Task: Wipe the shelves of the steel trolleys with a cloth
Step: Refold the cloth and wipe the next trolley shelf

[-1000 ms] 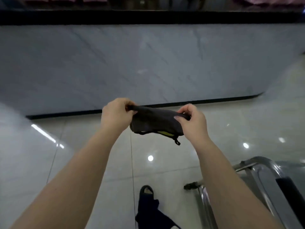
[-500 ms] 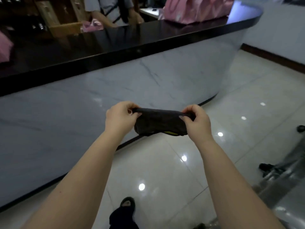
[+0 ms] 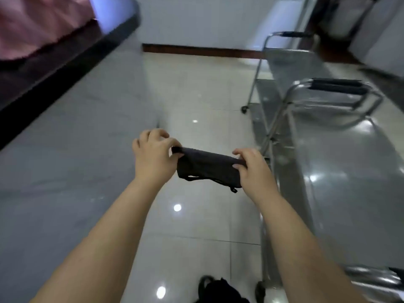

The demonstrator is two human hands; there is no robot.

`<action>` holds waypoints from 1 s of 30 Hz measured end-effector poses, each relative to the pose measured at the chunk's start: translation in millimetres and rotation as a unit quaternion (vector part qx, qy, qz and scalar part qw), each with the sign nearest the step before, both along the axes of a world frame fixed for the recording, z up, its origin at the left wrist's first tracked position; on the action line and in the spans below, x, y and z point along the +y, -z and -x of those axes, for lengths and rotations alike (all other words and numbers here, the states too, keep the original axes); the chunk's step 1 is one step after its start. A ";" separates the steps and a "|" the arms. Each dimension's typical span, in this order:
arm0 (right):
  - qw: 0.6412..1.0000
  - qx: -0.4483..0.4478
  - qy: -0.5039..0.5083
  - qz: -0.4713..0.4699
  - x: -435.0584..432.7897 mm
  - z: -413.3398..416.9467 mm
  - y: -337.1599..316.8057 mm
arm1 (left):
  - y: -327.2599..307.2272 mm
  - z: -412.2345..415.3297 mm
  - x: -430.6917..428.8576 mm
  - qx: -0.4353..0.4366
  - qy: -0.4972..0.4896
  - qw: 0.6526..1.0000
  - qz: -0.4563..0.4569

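Motion smears the whole view, so edges are soft. The near steel trolley (image 3: 349, 171) on your right runs off the right and bottom of the frame, and your right forearm covers part of its near rail. A second trolley (image 3: 284, 60) behind it is blurred. A dark shoe (image 3: 218, 289) shows only in part at the bottom edge. The pink thing (image 3: 32, 25) on the dark-topped counter (image 3: 72, 60) at upper left is too blurred to name.

Glossy floor tiles (image 3: 196, 95) run between the counter on your left and the trolleys on your right. The near trolley's black-gripped handle (image 3: 336, 85) rises beyond your right hand.

You hold the dark cloth (image 3: 207, 167) bunched between both hands, in the air above the floor, just left of the near trolley's shelf. Your left hand (image 3: 153, 158) pinches its left end between thumb and fingers. Your right hand (image 3: 253, 171) grips the right end, fingers curled over it.
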State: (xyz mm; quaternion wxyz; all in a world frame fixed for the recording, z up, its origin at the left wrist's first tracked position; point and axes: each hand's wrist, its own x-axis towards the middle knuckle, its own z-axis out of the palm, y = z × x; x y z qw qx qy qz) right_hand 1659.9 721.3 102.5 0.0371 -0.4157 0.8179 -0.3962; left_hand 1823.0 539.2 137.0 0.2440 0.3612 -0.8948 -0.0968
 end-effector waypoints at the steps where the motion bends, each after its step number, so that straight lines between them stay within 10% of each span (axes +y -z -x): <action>1: 0.999 0.001 0.033 -0.007 4.0 22.7 1.6 | 3.6 33.3 -6.9 -0.005 0.037 0.999 -0.001; 17: 0.915 0.000 0.402 0.035 33.6 269.4 18.8 | 21.8 445.2 -32.0 -0.034 0.382 0.923 0.024; 30: 0.724 -0.168 0.669 0.013 -70.0 268.7 132.1 | 124.3 594.6 -70.4 -0.218 0.639 0.737 -0.020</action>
